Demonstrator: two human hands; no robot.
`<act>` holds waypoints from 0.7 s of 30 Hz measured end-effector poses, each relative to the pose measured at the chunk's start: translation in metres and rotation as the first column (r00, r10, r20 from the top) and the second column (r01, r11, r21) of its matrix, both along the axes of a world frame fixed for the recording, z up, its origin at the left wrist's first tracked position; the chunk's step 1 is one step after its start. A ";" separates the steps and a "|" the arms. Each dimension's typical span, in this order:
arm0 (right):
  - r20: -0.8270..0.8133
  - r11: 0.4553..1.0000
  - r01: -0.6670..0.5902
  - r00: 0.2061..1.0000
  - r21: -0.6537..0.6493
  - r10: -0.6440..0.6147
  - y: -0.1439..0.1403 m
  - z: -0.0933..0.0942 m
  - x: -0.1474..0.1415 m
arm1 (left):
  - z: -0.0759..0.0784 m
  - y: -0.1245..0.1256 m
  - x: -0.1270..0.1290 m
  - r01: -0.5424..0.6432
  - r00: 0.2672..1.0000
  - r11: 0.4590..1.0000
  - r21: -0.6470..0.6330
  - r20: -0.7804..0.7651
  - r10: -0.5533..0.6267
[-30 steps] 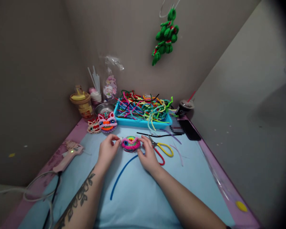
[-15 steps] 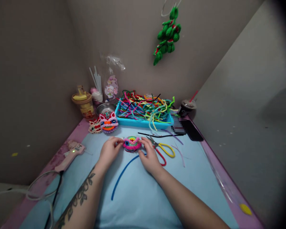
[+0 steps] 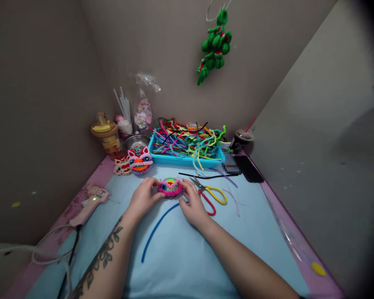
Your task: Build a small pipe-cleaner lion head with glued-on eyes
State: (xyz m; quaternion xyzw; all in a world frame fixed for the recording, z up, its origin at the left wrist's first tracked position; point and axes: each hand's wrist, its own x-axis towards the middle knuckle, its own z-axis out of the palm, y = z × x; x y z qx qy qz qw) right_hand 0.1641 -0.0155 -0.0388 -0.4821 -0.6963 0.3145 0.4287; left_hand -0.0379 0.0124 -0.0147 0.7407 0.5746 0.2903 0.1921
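Between my hands is a small pink pipe-cleaner lion head (image 3: 171, 189) with a blue eye on its left side and rainbow bands in the middle. My left hand (image 3: 146, 194) grips its left edge between thumb and fingers. On the opposite edge, the fingers of my right hand (image 3: 191, 199) are closed round it. A curved blue pipe cleaner (image 3: 157, 226) lies on the cloth, its upper end running up to my right hand. Just right of that hand rest opened scissors (image 3: 208, 192) with one red and one yellow handle.
Behind stands a blue tray (image 3: 187, 160) heaped with pipe cleaners. Finished lion heads (image 3: 140, 160) sit left of it, near a metal bowl (image 3: 137, 142). A pink glue gun (image 3: 90, 204) with a cable lies at left. A phone (image 3: 249, 168) and a cup (image 3: 241, 139) are at right.
The view has shifted slightly. My left thumb now presses along the lower left edge of the lion head. Both hands stay on it, and the other things lie as before.
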 end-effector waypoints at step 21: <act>0.543 0.997 -0.048 0.840 0.068 0.003 0.013 0.026 0.036 | 0.013 -0.007 0.008 0.049 0.997 0.998 0.032 -0.067 -0.047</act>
